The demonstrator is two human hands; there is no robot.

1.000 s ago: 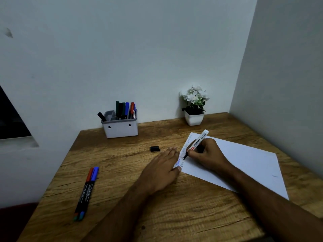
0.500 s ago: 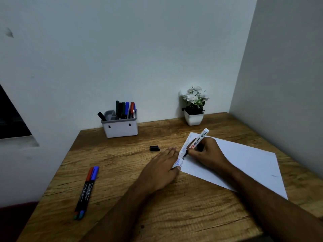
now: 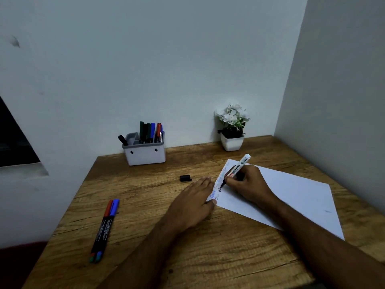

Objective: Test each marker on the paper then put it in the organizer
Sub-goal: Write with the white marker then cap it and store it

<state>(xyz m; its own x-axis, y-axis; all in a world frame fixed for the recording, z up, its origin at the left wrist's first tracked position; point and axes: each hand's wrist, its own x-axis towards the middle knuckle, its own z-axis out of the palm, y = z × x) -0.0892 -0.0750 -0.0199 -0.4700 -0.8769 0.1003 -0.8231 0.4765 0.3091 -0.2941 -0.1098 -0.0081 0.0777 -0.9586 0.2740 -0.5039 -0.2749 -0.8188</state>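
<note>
Markers, one red and one blue, lie at the lower left. Our organizer stands above. Our left hand lies flat on the paper. Our right hand grips a white marker, tip on the paper.

White potted plant at wooden desk's back edge.
</note>
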